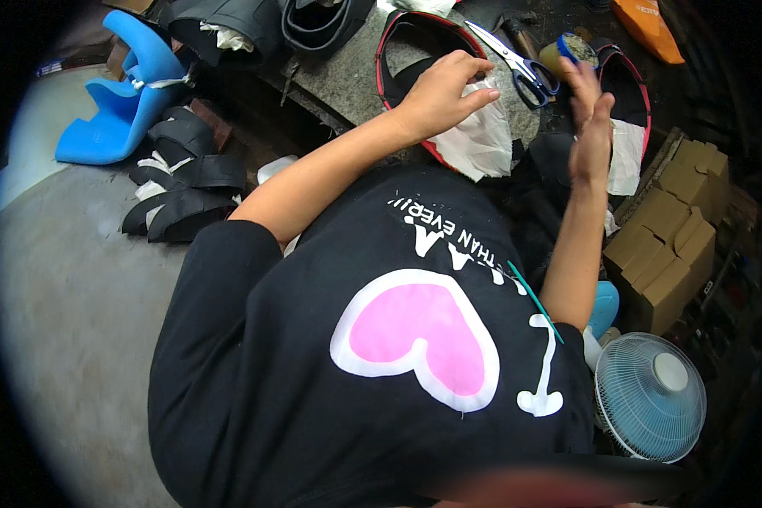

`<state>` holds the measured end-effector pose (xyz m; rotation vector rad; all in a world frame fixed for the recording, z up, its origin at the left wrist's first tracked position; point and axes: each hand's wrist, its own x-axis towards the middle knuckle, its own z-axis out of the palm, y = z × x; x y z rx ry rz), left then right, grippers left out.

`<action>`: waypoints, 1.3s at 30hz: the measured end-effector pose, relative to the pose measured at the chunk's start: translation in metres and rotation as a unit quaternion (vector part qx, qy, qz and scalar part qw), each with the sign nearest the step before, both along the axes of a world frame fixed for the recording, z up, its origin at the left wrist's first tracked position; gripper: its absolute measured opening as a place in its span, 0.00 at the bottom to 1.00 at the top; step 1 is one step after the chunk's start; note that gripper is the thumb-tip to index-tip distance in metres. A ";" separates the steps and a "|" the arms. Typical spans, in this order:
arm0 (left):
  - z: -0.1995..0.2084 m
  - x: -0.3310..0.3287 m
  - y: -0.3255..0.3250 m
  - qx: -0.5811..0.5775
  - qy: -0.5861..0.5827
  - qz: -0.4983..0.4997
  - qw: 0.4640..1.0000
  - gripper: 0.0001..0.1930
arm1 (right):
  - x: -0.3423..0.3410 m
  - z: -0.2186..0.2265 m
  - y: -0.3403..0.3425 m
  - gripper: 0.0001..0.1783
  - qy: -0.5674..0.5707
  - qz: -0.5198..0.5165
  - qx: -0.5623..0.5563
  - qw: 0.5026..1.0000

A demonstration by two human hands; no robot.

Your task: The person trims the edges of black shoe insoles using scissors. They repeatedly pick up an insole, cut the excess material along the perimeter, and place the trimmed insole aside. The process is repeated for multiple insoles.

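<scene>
Head view shows us two red-edged pieces [409,74] at the bench [343,85], white sheets [483,144] already placed, we judge, but ends unfastened, our left hand [444,97] open above one, our right hand [588,127] too blurred to tell its grip.

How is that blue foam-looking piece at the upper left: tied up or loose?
Tied up: a white cord cinches the curled blue foam-looking piece around a narrowed part, and its ends flare out.

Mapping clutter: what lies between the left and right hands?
In the head view, blue-handled scissors and part of a white sheet lie between the left hand and right hand.
</scene>
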<state>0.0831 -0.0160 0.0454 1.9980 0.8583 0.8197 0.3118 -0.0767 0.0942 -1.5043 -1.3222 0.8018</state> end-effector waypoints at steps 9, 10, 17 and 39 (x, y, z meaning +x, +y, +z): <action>0.033 0.021 -0.026 -0.271 -0.253 -0.014 0.928 0.11 | -0.102 0.009 -0.029 0.61 0.551 0.114 -0.137 0.816; 0.034 0.021 -0.026 -0.284 -0.256 -0.007 0.924 0.12 | -0.103 0.008 -0.029 0.61 0.570 0.116 -0.140 0.802; 0.039 0.015 -0.018 -0.399 -0.260 0.040 0.878 0.23 | -0.104 -0.004 -0.034 0.61 0.589 0.123 -0.124 0.789; 0.035 0.011 -0.015 -0.276 -0.158 -0.009 0.948 0.25 | -0.093 -0.007 -0.034 0.66 0.337 0.152 -0.134 0.920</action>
